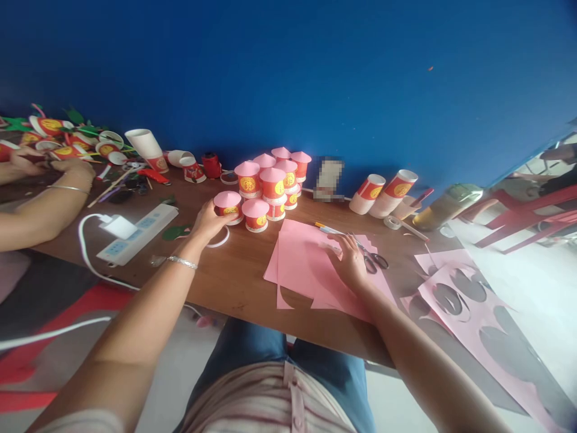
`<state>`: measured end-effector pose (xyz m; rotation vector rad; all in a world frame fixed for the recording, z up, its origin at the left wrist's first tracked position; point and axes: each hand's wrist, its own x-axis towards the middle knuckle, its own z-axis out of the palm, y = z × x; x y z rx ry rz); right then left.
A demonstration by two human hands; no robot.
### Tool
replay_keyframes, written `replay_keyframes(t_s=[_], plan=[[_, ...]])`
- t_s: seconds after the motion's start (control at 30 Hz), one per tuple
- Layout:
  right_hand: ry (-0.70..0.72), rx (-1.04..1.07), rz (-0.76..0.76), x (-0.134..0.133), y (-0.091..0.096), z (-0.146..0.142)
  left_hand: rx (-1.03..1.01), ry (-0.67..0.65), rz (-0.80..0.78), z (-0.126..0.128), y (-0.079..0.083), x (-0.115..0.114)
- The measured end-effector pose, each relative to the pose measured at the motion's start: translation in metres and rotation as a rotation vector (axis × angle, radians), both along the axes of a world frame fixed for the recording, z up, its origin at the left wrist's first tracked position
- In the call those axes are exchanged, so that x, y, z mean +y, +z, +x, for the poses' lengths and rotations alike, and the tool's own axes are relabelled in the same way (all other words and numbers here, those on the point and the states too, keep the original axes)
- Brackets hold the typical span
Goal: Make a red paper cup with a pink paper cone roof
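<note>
My left hand (208, 221) is wrapped round a red paper cup with a pink cone lid (228, 204), standing at the near left of a cluster of several like cups (270, 177) on the brown table (234, 276). My right hand (349, 258) lies flat with fingers spread on a stack of pink paper sheets (302, 264). Scissors (372, 258) lie just right of that hand, and a pen (327, 229) lies just beyond its fingertips.
A white power strip (137, 233) with a plug and cable sits at the left. Another person's arms (40, 198) work at the far left among loose cups and scraps (81, 144). Two stacked cup rolls (383, 192), tape (393, 222) and cut-out pink sheets (487, 325) lie right.
</note>
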<state>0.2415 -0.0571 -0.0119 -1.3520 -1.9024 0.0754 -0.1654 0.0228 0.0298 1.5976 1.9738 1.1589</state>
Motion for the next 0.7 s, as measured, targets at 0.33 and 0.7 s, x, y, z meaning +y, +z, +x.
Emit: replay_keyframes(t_s=[0.33, 0.7], plan=[[0.324, -0.094, -0.255, 0.025, 0.031, -0.084, -0.078, -0.109, 0.013, 0.006, -0.005, -0.005], [0.178, 0.006, -0.332, 0.066, 0.014, -0.173, -0.054, -0.162, -0.011, 0.007, -0.008, -0.011]])
